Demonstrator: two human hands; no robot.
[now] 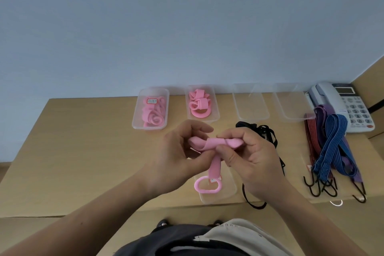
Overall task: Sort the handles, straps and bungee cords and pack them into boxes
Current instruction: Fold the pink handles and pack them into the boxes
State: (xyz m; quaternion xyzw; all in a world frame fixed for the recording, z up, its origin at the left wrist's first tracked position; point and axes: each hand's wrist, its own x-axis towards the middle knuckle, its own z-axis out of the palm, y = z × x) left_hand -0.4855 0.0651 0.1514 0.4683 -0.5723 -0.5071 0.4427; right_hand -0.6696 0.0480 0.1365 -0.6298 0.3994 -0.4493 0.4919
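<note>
My left hand (178, 156) and my right hand (251, 160) both grip a pink handle strap (215, 164) above the table's front middle. Its upper part is folded between my fingers and its oval ring hangs down. Under the ring lies a clear box (228, 191). At the back, two clear boxes hold pink pieces: one at the left (150, 110), one beside it (202, 103). Black straps (259, 131) lie tangled behind my right hand. Blue, purple and red bungee cords (330, 149) with black hooks lie at the right.
Two clear boxes (250, 102) (291, 102) with nothing in them stand at the back right. A white desk phone (349, 106) sits in the far right corner. The wooden table (83, 151) meets a pale blue wall.
</note>
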